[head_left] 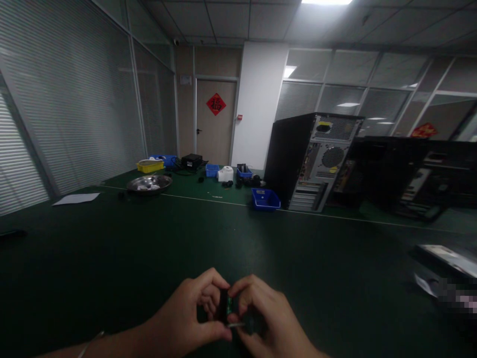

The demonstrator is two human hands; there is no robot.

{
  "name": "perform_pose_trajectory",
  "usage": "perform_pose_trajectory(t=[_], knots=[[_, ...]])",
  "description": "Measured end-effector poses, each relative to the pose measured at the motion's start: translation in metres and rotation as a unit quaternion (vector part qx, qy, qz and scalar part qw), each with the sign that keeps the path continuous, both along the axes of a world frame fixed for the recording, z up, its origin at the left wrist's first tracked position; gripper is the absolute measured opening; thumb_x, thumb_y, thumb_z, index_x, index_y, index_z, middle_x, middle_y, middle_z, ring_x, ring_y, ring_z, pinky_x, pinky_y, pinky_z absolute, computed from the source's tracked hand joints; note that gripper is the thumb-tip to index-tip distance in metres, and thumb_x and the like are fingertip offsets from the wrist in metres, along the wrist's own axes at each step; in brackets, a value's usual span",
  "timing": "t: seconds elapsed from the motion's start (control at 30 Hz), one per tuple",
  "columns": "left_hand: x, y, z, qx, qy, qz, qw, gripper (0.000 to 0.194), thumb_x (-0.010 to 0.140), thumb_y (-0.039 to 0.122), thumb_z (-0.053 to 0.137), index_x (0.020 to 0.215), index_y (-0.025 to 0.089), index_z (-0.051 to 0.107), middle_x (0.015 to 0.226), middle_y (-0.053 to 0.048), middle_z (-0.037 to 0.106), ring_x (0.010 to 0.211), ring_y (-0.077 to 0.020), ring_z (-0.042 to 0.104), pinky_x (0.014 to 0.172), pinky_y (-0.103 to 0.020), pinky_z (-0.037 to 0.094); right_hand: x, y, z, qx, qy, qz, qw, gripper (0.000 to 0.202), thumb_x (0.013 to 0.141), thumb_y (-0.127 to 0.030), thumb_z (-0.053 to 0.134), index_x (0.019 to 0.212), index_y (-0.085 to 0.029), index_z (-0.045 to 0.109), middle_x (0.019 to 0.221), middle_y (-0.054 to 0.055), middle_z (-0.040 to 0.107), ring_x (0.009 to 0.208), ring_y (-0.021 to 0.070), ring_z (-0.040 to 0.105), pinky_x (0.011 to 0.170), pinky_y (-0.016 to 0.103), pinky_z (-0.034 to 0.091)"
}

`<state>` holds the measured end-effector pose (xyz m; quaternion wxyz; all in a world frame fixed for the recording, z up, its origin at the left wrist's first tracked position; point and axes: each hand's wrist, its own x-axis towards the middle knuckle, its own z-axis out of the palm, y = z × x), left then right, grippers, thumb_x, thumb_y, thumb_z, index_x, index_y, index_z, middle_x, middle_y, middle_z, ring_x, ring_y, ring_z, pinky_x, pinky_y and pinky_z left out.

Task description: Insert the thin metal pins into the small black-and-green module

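My left hand [197,311] and my right hand [266,311] meet low in the middle of the head view, above the green tabletop. Between their fingertips is a small dark part with a green circuit board [229,304], its far side hidden. Both hands are closed, with fingertips pressed against this part. A thin metal shaft [236,325] runs from my left thumb to a dark end [250,325] under my right palm; the dimness keeps me from telling what it is.
A black computer tower [298,159] stands at the right, with more dark cases [421,174] beyond. A blue tray [266,200], a metal bowl [149,192] and a yellow bin [150,166] sit farther back. Paper [76,199] lies left. Part of a person shows at the right edge.
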<state>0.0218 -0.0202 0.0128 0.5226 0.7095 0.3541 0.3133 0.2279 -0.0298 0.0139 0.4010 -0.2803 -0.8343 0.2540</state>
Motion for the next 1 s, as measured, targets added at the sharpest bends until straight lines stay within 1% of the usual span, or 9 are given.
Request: perform_pose_trajectory(t=[0.2, 0.27, 0.37, 0.5, 0.63, 0.7, 0.83, 0.93, 1.0], knots=[[0.000, -0.003, 0.009, -0.041, -0.028, -0.023, 0.999, 0.039, 0.072, 0.015, 0.083, 0.102, 0.017, 0.058, 0.086, -0.002, 0.072, 0.079, -0.0178, 0.066, 0.072, -0.030, 0.047, 0.001, -0.001, -0.002, 0.004, 0.012, 0.012, 1.000, 0.016, 0.084, -0.011, 0.064, 0.084, -0.023, 0.053, 0.096, 0.005, 0.067, 0.084, 0.0158, 0.066, 0.072, 0.022, 0.049], [-0.001, -0.003, 0.007, -0.069, -0.070, -0.051, 0.994, 0.035, 0.080, 0.022, 0.078, 0.107, 0.016, 0.057, 0.090, -0.003, 0.070, 0.081, -0.0177, 0.065, 0.072, -0.030, 0.047, 0.002, -0.001, -0.002, 0.016, 0.010, 0.017, 1.000, 0.014, 0.087, -0.015, 0.065, 0.086, -0.023, 0.054, 0.096, 0.005, 0.068, 0.085, 0.0158, 0.067, 0.072, 0.022, 0.050], [-0.002, -0.002, -0.001, -0.087, -0.127, -0.078, 0.985, 0.028, 0.090, 0.032, 0.068, 0.110, 0.016, 0.056, 0.091, -0.005, 0.068, 0.079, -0.0170, 0.064, 0.073, -0.031, 0.047, 0.003, 0.001, -0.003, 0.034, 0.012, 0.013, 0.999, 0.013, 0.089, -0.021, 0.066, 0.085, -0.023, 0.054, 0.096, 0.005, 0.070, 0.084, 0.0157, 0.068, 0.071, 0.022, 0.050], [-0.001, 0.002, -0.009, -0.058, -0.127, -0.062, 0.988, 0.019, 0.092, 0.023, 0.064, 0.109, 0.017, 0.057, 0.092, -0.004, 0.067, 0.083, -0.0181, 0.064, 0.074, -0.032, 0.047, 0.004, 0.002, -0.002, 0.028, 0.009, 0.036, 0.999, 0.012, 0.090, -0.025, 0.069, 0.086, -0.023, 0.057, 0.101, 0.006, 0.072, 0.087, 0.0161, 0.071, 0.074, 0.021, 0.052], [0.000, 0.004, -0.002, -0.058, -0.124, -0.033, 0.990, 0.018, 0.088, 0.014, 0.062, 0.105, 0.017, 0.059, 0.092, -0.003, 0.066, 0.085, -0.0180, 0.064, 0.078, -0.034, 0.048, 0.006, 0.001, 0.003, 0.017, 0.017, 0.030, 0.999, 0.007, 0.091, -0.027, 0.067, 0.092, -0.023, 0.062, 0.113, 0.008, 0.069, 0.094, 0.0174, 0.070, 0.079, 0.022, 0.052], [0.000, 0.004, 0.002, -0.064, -0.114, -0.011, 0.991, 0.021, 0.085, 0.013, 0.062, 0.106, 0.017, 0.058, 0.092, -0.003, 0.066, 0.085, -0.0184, 0.064, 0.079, -0.035, 0.049, 0.007, 0.001, 0.005, 0.003, 0.028, 0.006, 1.000, 0.006, 0.094, -0.027, 0.063, 0.092, -0.021, 0.063, 0.108, 0.009, 0.069, 0.094, 0.0186, 0.068, 0.079, 0.024, 0.052], [-0.003, 0.007, 0.004, -0.057, -0.085, 0.010, 0.995, 0.028, 0.081, 0.011, 0.061, 0.108, 0.017, 0.059, 0.094, -0.005, 0.067, 0.087, -0.0204, 0.066, 0.080, -0.037, 0.049, 0.009, 0.005, 0.005, -0.046, 0.022, -0.058, 0.997, 0.017, 0.098, -0.026, 0.052, 0.086, -0.019, 0.062, 0.082, 0.005, 0.065, 0.078, 0.0173, 0.064, 0.071, 0.025, 0.049], [-0.006, 0.010, 0.002, -0.056, -0.063, 0.019, 0.996, 0.028, 0.079, 0.010, 0.061, 0.106, 0.017, 0.059, 0.094, -0.005, 0.068, 0.087, -0.0212, 0.066, 0.083, -0.040, 0.050, 0.009, 0.007, 0.003, -0.060, 0.016, -0.096, 0.993, 0.022, 0.099, -0.027, 0.050, 0.081, -0.018, 0.061, 0.076, 0.003, 0.061, 0.072, 0.0165, 0.061, 0.067, 0.024, 0.046], [-0.008, 0.013, 0.002, -0.056, -0.061, 0.026, 0.996, 0.028, 0.078, 0.011, 0.062, 0.104, 0.017, 0.059, 0.093, -0.004, 0.068, 0.086, -0.0211, 0.066, 0.083, -0.040, 0.050, 0.009, 0.008, 0.003, -0.063, 0.010, -0.096, 0.993, 0.023, 0.099, -0.027, 0.049, 0.081, -0.018, 0.060, 0.076, 0.003, 0.061, 0.072, 0.0162, 0.060, 0.067, 0.024, 0.045]])
